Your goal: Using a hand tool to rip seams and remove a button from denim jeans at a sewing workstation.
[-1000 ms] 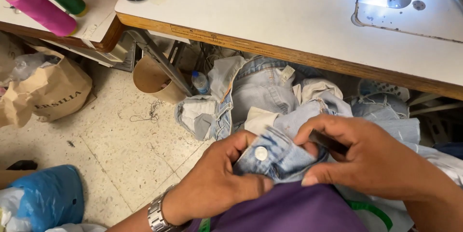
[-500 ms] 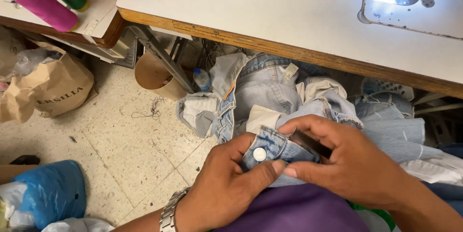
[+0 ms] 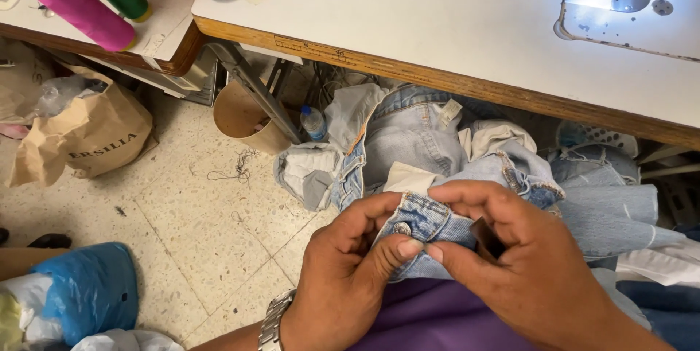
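Both hands pinch a folded edge of pale denim garment [image 3: 437,223] low over the lap, so its metal button [image 3: 402,228] faces up. The left hand [image 3: 343,278] curls in from below, thumb pressed on the cloth beside the button; the right hand [image 3: 525,263] arches over from the other side, fingertips meeting that thumb (a small dark piece sits under its fingers). Beyond the hands lies a heap of jeans [image 3: 415,139] on the floor, and farther off the white surface [image 3: 437,23] with a sewing machine [image 3: 627,1].
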